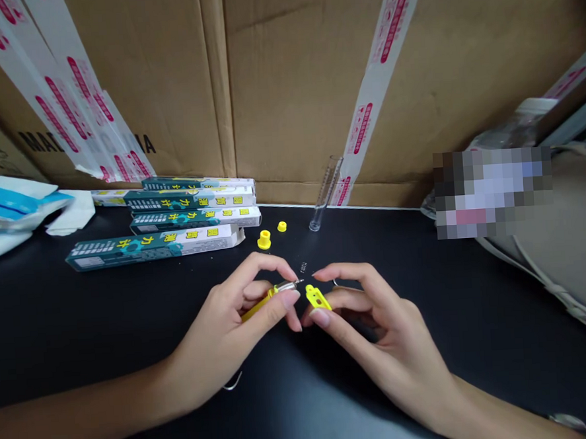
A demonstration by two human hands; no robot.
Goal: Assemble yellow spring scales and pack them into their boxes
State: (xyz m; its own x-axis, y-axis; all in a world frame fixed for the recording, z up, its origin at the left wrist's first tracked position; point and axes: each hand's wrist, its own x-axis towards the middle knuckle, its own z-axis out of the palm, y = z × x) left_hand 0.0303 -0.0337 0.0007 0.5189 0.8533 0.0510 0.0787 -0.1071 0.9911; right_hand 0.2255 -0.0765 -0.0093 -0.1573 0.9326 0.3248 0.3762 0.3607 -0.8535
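Note:
My left hand (239, 315) pinches a thin yellow rod with a silvery metal tip (277, 291), the tip pointing right. My right hand (373, 320) is closed on a small flat yellow plastic piece with holes (318, 298), held just right of the metal tip, a small gap between them. Both hands hover low over the black tabletop (130, 322). A tiny metal spring (302, 266) lies on the table just beyond the fingertips. Two small yellow caps (264, 240) (282, 226) sit farther back.
Several long teal and white boxes (155, 244) lie stacked at the back left. A clear plastic tube (325, 194) leans against the taped cardboard wall (289, 80). White packaging (9, 210) sits far left, a beige bag (562, 243) at right. A thin wire hook (233, 382) lies near my left wrist.

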